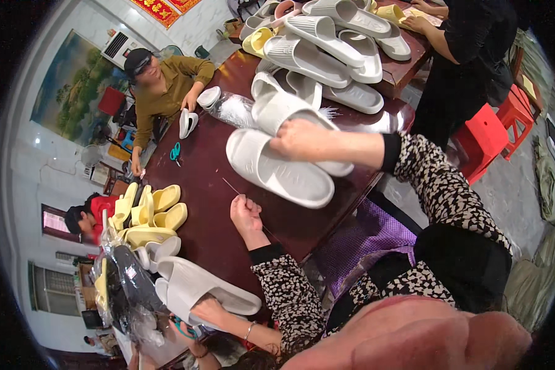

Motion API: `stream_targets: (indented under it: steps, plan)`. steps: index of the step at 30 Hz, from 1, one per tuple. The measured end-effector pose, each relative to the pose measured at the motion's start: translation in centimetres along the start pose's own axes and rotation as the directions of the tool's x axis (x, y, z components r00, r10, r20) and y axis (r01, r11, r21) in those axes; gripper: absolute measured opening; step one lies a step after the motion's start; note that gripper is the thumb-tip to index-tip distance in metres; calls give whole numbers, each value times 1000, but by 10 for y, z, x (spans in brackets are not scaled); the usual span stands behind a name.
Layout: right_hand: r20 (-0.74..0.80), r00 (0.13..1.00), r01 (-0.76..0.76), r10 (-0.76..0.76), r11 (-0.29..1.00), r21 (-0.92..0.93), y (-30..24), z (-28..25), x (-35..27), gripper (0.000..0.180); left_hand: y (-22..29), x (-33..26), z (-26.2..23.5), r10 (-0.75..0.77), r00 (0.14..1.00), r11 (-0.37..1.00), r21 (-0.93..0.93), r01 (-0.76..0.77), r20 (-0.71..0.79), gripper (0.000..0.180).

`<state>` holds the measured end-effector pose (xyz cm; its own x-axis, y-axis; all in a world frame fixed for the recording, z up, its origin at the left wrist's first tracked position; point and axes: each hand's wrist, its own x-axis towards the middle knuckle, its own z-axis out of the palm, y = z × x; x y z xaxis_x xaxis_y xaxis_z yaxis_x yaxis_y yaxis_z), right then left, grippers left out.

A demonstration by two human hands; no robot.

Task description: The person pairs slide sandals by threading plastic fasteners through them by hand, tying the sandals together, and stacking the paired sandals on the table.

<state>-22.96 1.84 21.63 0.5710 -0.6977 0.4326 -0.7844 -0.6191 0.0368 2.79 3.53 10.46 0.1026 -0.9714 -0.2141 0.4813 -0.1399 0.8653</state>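
Observation:
My right hand (293, 139) is closed around the strap edge of a light grey slide slipper (277, 111). A matching slipper (280, 169) lies alongside, nearer to me, and the two overlap above the dark red table. Below them, my left hand (246, 213) makes a pinch, with a thin pale strand (230, 185) sticking out past its fingertips. What kind of strand it is does not show clearly.
Grey slippers (308, 58) are heaped at the table's far right. Several yellow slippers (166, 216) lie left. Teal scissors (176, 151) rest beyond. Co-workers sit around; one hand (209, 311) grips a grey slipper (194, 283). Red stools (482, 139) stand right.

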Motion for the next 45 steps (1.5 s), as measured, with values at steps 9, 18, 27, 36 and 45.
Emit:
stream_targets:
  steps: [9,18,27,36,45]
  plan:
    - [14,983,-171,185,929,-329,151,-63,94,17,-1,0,-15,46,999,999,-23,-46,7,6]
    - [-352,912,-163,211,974,160,182,-61,112,19,5,-1,-26,54,998,999,-12,-53,16,6]
    - [-64,998,50,2,606,794,-28,56,6,24,4,-18,11,28,952,995,82,-55,305,5]
    - [122,971,-139,206,74,987,-62,83,-3,15,-3,-30,19,-49,908,975,216,-47,417,4]
    - [308,941,-128,144,-689,713,-33,86,-7,9,-4,-40,30,-94,904,954,299,-38,417,6]
